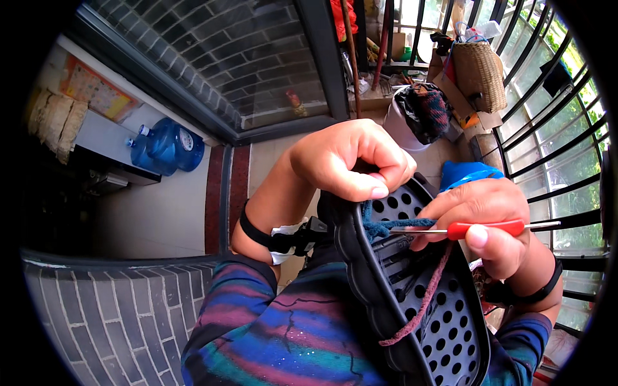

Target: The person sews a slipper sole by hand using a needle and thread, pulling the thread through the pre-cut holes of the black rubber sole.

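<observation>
A long black sole-like piece (447,309), full of round holes and with a scalloped rim, lies slanted over my lap. My left hand (354,157) is closed at its far end, thumb and fingers pinched by the rim where teal yarn (374,225) comes out. My right hand (489,209) grips a red-handled crochet hook (486,229), whose thin metal shaft points left through the teal yarn. The hook's tip is hidden in the yarn. A pinkish-red yarn strand (421,309) hangs from near my right fingers across the piece to its left rim.
Blue water jugs (170,148) stand indoors at left, beyond a door frame. A white bin (402,125) with a black bag, a woven basket (486,74) and a blue plastic bag (467,174) sit ahead on the right. Black window bars (547,141) line the right side.
</observation>
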Demonstrator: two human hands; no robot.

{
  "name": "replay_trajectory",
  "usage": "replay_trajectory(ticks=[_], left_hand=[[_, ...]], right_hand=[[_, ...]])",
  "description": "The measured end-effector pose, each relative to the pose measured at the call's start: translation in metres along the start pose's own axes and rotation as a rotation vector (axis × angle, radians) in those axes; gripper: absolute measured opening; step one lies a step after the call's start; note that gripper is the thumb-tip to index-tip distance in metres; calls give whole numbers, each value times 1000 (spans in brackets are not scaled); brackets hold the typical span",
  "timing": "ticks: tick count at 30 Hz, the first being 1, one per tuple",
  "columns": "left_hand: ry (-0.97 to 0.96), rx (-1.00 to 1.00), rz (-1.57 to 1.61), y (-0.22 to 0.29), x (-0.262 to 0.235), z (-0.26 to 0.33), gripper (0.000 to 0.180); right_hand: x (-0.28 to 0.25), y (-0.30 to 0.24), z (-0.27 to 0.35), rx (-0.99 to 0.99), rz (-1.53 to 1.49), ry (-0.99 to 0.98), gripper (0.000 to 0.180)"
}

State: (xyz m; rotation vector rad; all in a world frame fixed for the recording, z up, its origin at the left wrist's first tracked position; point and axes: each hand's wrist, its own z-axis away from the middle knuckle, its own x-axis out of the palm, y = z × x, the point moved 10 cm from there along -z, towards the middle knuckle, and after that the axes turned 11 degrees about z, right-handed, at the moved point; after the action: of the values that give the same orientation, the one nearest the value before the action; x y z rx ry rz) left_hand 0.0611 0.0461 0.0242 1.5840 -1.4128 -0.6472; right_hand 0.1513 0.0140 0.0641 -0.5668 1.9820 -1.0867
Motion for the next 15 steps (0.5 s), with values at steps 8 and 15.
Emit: replay_trajectory(ticks=[8,15], left_hand=[[91,2,-77,1,-8,1,29],[220,-36,-258,5,-21,14,24]], right_hand=[[13,-20,-6,-269,484,-3,23],[33,-44,9,-722,922,98,20]])
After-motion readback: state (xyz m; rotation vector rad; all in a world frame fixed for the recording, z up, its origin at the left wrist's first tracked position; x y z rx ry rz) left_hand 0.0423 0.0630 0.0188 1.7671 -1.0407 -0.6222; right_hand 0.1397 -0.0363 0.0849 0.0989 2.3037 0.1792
